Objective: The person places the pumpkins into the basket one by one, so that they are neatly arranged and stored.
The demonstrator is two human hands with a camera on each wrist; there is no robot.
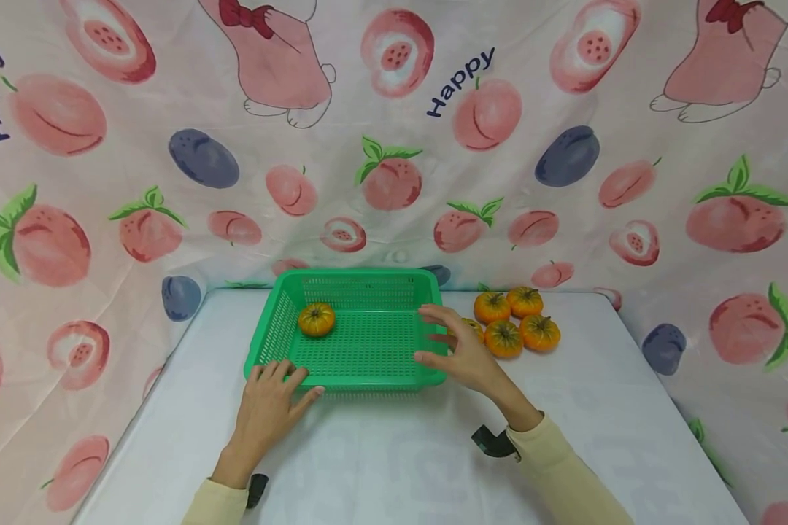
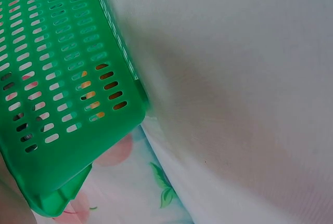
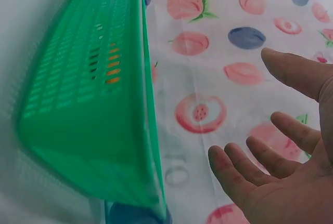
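A green plastic basket [image 1: 368, 380] with slotted walls stands on the white table. In its left part lies one small orange pumpkin [image 1: 317, 319], glimpsed through the slots in both wrist views. My left hand [image 1: 265, 405] holds the front left rim, fingers bent over it and thumb outside. Above the basket's right end is my right hand [image 1: 462, 357], fingers spread and nothing between them; the right wrist view shows the same empty hand [image 3: 281, 177]. Just beyond it, several small pumpkins [image 1: 503, 338] sit in a group on the table, one partly hidden by that hand.
A fruit-patterned cloth [image 1: 394, 175] hangs behind the table and at both sides. The white table top [image 1: 381, 459] extends in front of the basket. Dark straps or mounts [image 1: 495, 442] show at the wrists.
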